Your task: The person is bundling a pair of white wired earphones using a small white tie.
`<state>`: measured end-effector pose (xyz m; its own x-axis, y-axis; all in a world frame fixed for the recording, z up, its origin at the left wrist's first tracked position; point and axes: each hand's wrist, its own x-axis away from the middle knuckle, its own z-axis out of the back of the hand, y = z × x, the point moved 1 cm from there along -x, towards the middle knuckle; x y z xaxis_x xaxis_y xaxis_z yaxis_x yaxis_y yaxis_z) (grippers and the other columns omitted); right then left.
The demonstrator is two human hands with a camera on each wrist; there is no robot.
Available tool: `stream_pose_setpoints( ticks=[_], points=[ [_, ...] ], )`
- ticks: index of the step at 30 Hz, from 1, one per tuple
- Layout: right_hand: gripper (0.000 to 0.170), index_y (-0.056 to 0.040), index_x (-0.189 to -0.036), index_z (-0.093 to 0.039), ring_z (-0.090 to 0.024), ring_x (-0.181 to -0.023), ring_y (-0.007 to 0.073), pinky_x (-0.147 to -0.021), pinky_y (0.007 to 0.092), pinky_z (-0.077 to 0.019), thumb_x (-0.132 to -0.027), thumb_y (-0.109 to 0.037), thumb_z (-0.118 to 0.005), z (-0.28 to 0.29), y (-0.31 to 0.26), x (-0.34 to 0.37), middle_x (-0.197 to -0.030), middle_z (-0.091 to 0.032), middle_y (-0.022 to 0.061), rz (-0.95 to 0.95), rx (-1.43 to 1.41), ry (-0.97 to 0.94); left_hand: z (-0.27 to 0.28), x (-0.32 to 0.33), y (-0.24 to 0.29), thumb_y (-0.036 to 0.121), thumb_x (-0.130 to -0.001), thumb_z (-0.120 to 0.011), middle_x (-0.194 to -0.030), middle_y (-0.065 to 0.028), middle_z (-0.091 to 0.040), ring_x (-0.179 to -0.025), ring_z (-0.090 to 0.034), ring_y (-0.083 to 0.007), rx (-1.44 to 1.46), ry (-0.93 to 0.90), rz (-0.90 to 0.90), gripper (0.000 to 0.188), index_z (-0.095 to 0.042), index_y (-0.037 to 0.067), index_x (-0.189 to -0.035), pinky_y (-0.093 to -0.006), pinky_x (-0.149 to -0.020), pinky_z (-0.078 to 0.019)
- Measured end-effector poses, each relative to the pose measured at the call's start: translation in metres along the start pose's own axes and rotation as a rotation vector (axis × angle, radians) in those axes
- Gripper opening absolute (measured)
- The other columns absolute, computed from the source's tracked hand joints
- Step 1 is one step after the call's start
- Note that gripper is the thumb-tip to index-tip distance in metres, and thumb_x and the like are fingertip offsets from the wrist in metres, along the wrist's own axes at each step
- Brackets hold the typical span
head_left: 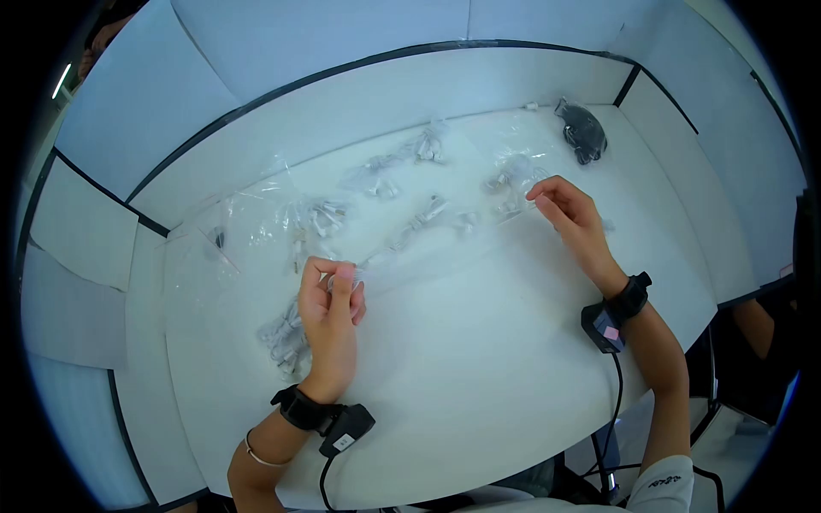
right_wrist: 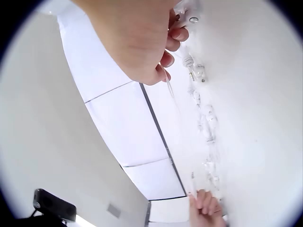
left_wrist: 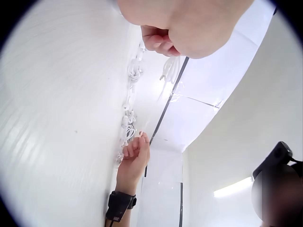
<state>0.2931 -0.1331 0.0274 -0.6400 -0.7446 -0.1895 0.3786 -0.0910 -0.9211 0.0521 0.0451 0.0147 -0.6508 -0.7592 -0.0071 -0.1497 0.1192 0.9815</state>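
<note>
White cable (left_wrist: 170,70) is in the air over the white table (head_left: 462,385), strung between both hands. Left hand (head_left: 329,321) has its fingers curled in, thumb over them, gripping the cable, with a loop and a plug end poking out. Right hand (head_left: 579,227) pinches the other part, thumb against fingertips. Mid-span is blurred in the head view, so can't tell if it's taut or twisted there.

Around it: coiled cable bundle (head_left: 286,338) just beside the left wrist, bagged cable (head_left: 327,218) beyond the left hand, loose-looking cable bundle (head_left: 423,214) beyond the span, between the hands. Another bagged cable (head_left: 513,171) sits near the right fingertips. Dark bagged item (head_left: 584,134) is further back on the right, in the far corner. Clear plastic bag (head_left: 197,265) off to the left.

Handling notes, my read: pinch on the jacket, not on the plug neck, to spare the strain relief. Light, even tension between the hands; a hard pull could kink it or set a knot. If it snags, back off and free the loop at the left fingers first. Hold the span high enough to clear the bundles beneath, since thin white cables and crinkly film could easily catch. Left thumb should trap the loop so it doesn't spring open.
</note>
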Motion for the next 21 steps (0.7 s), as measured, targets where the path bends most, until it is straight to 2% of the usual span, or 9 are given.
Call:
stream_pose_setpoints(
  ticks=[7,8,11,12,15,18,21],
  points=[
    [0.009,-0.0041,-0.092,-0.058,-0.033,-0.056,0.0044,-0.052,0.0220,-0.0295,-0.086,-0.009,-0.054,-0.004,-0.002,0.005,-0.074,-0.051,-0.0030,0.031,0.232,-0.074,-0.001,0.000,0.000,0.024,-0.096,-0.049,-0.055,0.0041,-0.035,-0.049,-0.027,-0.0037,-0.021,0.020,-0.044,0.020,-0.041,0.009,-0.084,-0.0204,-0.046,-0.0230],
    [0.009,-0.0036,-0.092,-0.058,-0.042,-0.062,0.0076,-0.058,0.0225,-0.0362,-0.085,-0.007,-0.053,-0.003,-0.005,0.005,-0.081,-0.055,0.0004,-0.007,0.221,-0.106,-0.001,0.000,-0.001,0.023,-0.095,-0.049,-0.055,0.0041,-0.034,-0.049,-0.027,-0.0037,-0.003,0.024,-0.039,0.020,-0.041,0.009,-0.084,-0.0203,-0.046,-0.0231],
    [0.010,-0.0034,-0.093,-0.058,-0.052,-0.078,0.0156,-0.071,0.0261,-0.0410,-0.084,-0.005,-0.053,-0.007,-0.001,0.004,-0.092,-0.057,0.0050,0.309,0.328,-0.089,-0.003,0.001,0.002,0.022,-0.095,-0.049,-0.056,0.0042,-0.034,-0.050,-0.028,-0.0037,-0.012,0.026,-0.032,0.019,-0.041,0.009,-0.084,-0.0201,-0.046,-0.0233],
    [0.015,-0.0045,-0.096,-0.059,-0.052,-0.095,0.0238,-0.084,0.0316,-0.0392,-0.082,-0.003,-0.055,-0.007,-0.008,0.006,-0.101,-0.056,0.0080,0.347,0.432,-0.113,-0.004,0.001,0.002,0.022,-0.095,-0.049,-0.056,0.0043,-0.034,-0.050,-0.028,-0.0036,-0.007,0.030,-0.052,0.019,-0.041,0.009,-0.084,-0.0199,-0.046,-0.0236],
    [0.020,-0.0069,-0.099,-0.060,-0.051,-0.097,0.0257,-0.086,0.0339,-0.0376,-0.080,-0.002,-0.056,-0.024,-0.024,0.011,-0.102,-0.056,0.0074,0.476,0.477,0.009,-0.006,0.002,0.002,0.022,-0.095,-0.050,-0.057,0.0042,-0.034,-0.050,-0.028,-0.0035,-0.012,0.037,-0.077,0.019,-0.041,0.008,-0.085,-0.0197,-0.046,-0.0238],
    [0.024,-0.0085,-0.102,-0.059,-0.050,-0.099,0.0263,-0.086,0.0350,-0.0374,-0.079,-0.002,-0.058,-0.045,-0.042,0.018,-0.105,-0.056,0.0075,0.541,0.474,-0.077,-0.007,0.002,0.001,0.021,-0.095,-0.050,-0.058,0.0042,-0.035,-0.050,-0.029,-0.0033,-0.017,0.043,-0.078,0.018,-0.042,0.008,-0.085,-0.0195,-0.046,-0.0245],
    [0.023,-0.0062,-0.103,-0.057,-0.050,-0.101,0.0277,-0.087,0.0363,-0.0371,-0.080,-0.006,-0.059,-0.072,-0.053,0.022,-0.106,-0.056,0.0101,0.577,0.384,-0.159,-0.007,0.003,0.002,0.021,-0.095,-0.050,-0.058,0.0041,-0.036,-0.050,-0.029,-0.0028,-0.027,0.042,-0.078,0.018,-0.042,0.008,-0.085,-0.0193,-0.046,-0.0251]
  ],
)
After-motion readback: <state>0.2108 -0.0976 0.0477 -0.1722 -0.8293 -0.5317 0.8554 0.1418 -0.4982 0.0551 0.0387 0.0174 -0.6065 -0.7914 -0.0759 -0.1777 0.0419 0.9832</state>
